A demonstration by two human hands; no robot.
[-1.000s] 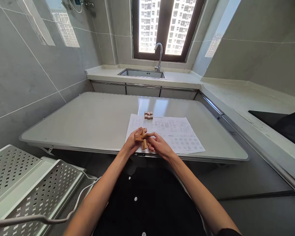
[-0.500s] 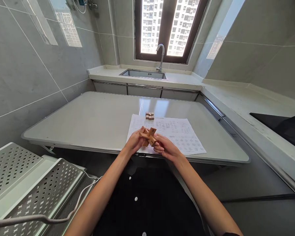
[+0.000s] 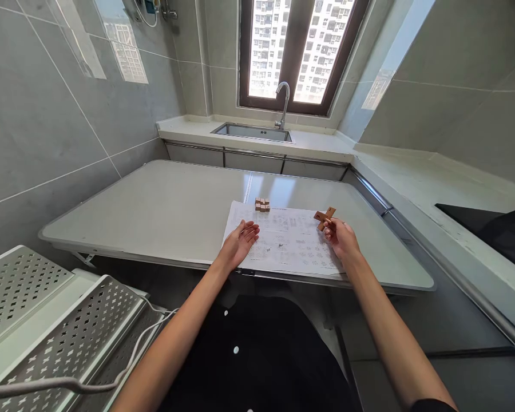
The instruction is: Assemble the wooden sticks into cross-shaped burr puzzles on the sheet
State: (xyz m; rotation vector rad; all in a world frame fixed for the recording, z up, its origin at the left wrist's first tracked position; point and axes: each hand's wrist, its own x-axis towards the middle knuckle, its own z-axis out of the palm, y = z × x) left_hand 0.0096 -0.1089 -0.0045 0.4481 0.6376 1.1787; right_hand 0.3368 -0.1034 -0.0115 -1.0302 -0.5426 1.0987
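Standing here watching, so going left to right: there's a pale grey cable point(image 3: 75, 382) draped across a perforated light metal rack point(image 3: 64, 326) close by the left forearm, and I reckon a careless elbow swing could snag it. The left hand point(image 3: 240, 245) is empty as far as I can see, fingers loosely curled over the near-left part of a white printed paper sheet point(image 3: 292, 230). That sheet reaches almost to the front edge of the big pale flat-topped table point(image 3: 171, 200), so a dragging wrist might pull it off. Just right of and beyond that hand sits a neat little brown wooden block cluster point(image 3: 262, 205), right at the paper's far edge; tug the paper and it could get nudged too. Then the right hand point(image 3: 341, 236) has a brown wooden cross-shaped piece point(image 3: 325, 216) pinched by one end, out by the sheet's right side. Can't tell if it's touching the paper. With only fingertips on one arm of it, imo it could twist or drop, and if the joints are loose, come apart.
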